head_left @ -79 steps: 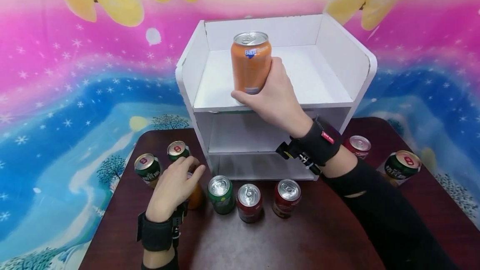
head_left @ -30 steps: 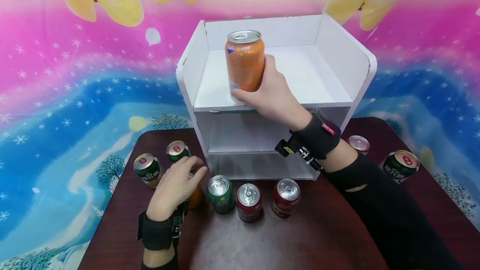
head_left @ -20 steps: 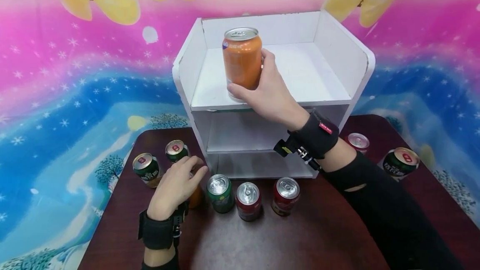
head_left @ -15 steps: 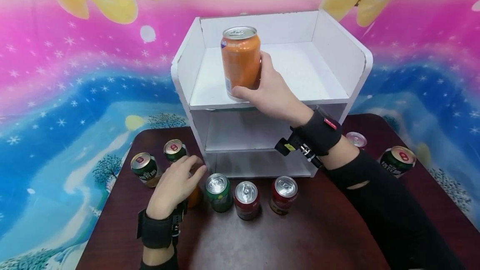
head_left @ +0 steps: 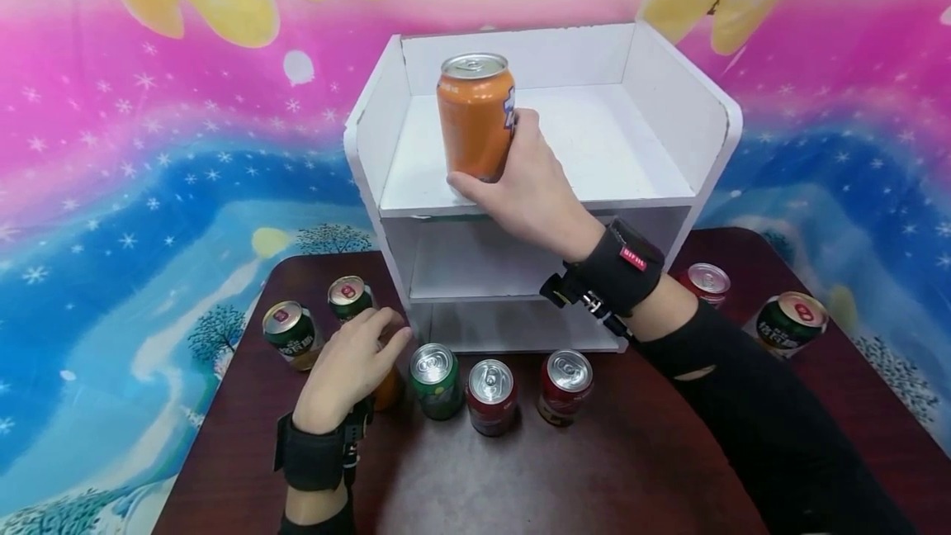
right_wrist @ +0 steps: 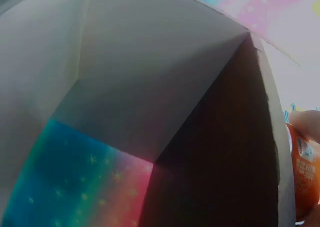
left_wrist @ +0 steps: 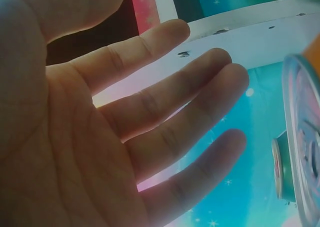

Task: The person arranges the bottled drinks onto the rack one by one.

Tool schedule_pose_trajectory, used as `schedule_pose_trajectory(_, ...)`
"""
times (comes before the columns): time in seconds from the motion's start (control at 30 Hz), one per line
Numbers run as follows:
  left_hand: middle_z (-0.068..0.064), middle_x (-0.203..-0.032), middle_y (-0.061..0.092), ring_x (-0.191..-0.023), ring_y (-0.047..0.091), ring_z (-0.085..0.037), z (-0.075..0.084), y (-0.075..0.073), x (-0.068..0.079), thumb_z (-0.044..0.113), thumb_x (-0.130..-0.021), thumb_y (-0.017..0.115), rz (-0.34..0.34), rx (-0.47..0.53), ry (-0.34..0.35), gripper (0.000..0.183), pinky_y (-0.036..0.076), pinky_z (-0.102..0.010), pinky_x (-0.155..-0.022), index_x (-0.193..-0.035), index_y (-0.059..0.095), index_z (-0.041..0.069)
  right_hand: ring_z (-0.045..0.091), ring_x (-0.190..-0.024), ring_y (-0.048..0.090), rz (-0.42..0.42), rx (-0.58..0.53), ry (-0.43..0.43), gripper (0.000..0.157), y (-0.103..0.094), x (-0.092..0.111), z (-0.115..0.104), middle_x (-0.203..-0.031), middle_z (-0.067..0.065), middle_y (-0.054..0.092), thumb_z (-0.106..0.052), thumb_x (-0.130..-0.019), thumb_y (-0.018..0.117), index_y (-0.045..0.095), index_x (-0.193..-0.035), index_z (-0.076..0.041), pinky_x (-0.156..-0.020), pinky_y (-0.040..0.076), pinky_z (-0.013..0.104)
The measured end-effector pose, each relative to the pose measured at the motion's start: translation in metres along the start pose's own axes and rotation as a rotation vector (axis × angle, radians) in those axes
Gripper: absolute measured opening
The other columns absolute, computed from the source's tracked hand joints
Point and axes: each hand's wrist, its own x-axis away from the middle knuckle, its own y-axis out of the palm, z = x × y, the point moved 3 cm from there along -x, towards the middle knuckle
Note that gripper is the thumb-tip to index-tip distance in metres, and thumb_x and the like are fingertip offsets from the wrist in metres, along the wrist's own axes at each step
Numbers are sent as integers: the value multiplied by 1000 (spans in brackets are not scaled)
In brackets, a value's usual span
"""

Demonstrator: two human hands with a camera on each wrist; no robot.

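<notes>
My right hand [head_left: 531, 188] grips an orange Fanta can [head_left: 473, 118] from the right, thumb in front. The can stands upright at the front left of the top shelf of a white rack [head_left: 594, 139], its blue logo on the right side. In the right wrist view only a strip of the same can [right_wrist: 305, 179] shows at the right edge, with fingertips on it. My left hand [head_left: 345, 370] hovers above the table, fingers loosely spread, overlapping a second orange can [head_left: 388, 390] in the head view. The left wrist view shows that hand's palm [left_wrist: 90, 137] holding nothing.
Along the rack's front stand a green can [head_left: 435, 382] and two dark red cans, one [head_left: 490, 399] beside the green one. Two dark green cans [head_left: 291, 335] are at the left. A red can [head_left: 707, 281] and a green can [head_left: 791, 322] stand right of the rack.
The right hand has shifted the orange can slightly left and turned it; the logo, facing front earlier, now sits at its right side. The left hand has stayed put.
</notes>
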Motion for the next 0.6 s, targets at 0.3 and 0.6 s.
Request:
schedule_pose_trajectory(0.3,-3,-95,59,-79,57,-17,-1,-2,1,33,-95,56,-1,0,-14,27,48,-36,-65,-111,64,12,13,-120,44,-186,-170,65,83,-9,2,2,-137,5,41,-36,-87,65,12,-145,-9,-102,34,31)
schedule_pose_trajectory(0.6,-2,-95,59,-77,56,-16,-1,-2,2,34,-95,55,6,6,-19,27,47,-35,-65,-109,65,13,14,-111,50,-92,-22,69,79,-4,1,0,-127,6,49,-42,-83,70,26,-136,-5,-95,40,29)
